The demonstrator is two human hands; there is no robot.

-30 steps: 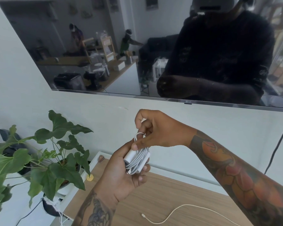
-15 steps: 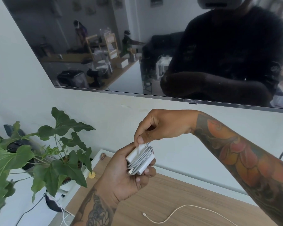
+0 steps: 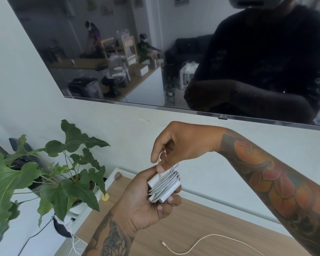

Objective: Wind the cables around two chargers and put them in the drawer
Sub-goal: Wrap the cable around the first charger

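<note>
Holding the charger [image 3: 163, 187] in the left hand [image 3: 142, 206], fingers curled under it, thumb along its near edge, cable [image 3: 164, 183] coiled crosswise around the body. Right hand [image 3: 181, 143] sits directly above, touching, thumb and forefinger pinching the last loop of cable at the charger's upper end; tucking that tail looks like the remaining step. Second cable [image 3: 201, 242] lies loose on the wooden top [image 3: 201, 218], below the right forearm, nearer that hand. Drawer not in view.

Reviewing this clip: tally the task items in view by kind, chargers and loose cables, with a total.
Chargers: 1, the wrapped charger held in the left hand, its cable end pinched by the right hand.
Loose cables: 1, the white cable on the wooden top.
Total: 2
</note>
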